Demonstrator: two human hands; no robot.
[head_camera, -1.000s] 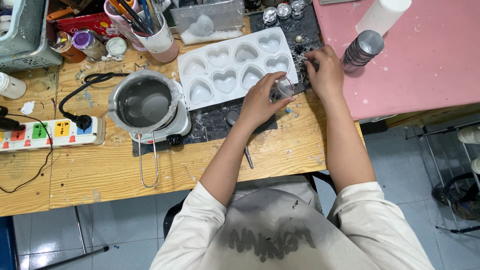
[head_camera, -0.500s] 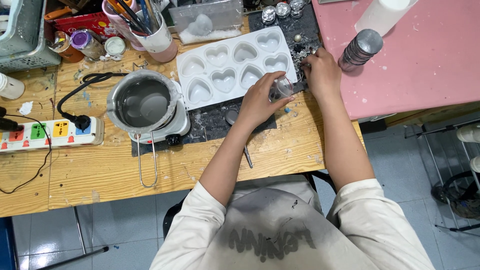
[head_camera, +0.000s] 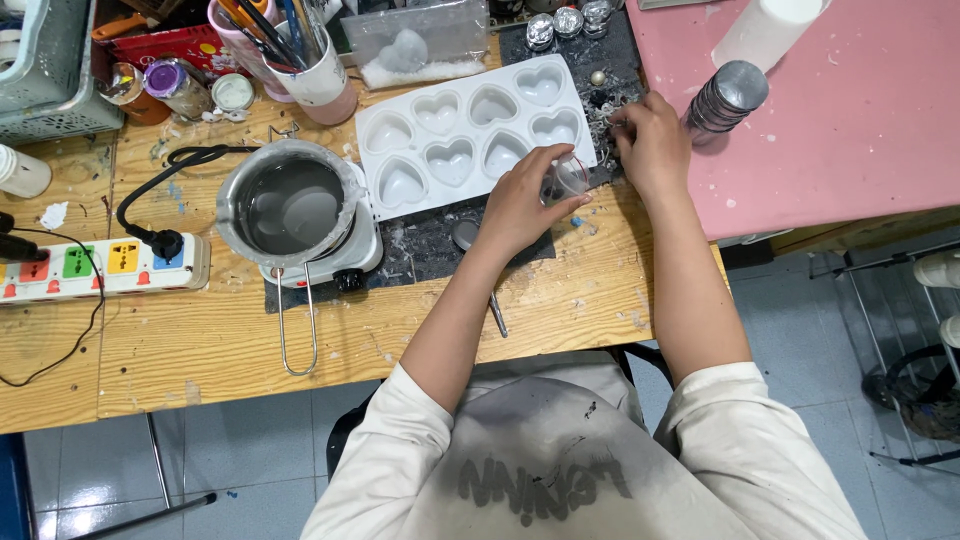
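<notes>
Left hand (head_camera: 520, 200) grips a small clear cup (head_camera: 568, 178) beside the white heart mould (head_camera: 470, 135); right hand (head_camera: 652, 145), fingers curled narrow, touches the mould's right edge.

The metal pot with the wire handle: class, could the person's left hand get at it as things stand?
Probably yes. The left hand holds a small clear cup, but only the white heart mould and bare bench lie between it and the pot.

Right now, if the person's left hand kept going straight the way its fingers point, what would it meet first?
The left hand, holding a small clear plastic cup, points up and right. Probably the white silicone heart-shaped mould tray, at its near right corner, though height above it is unclear.
</notes>
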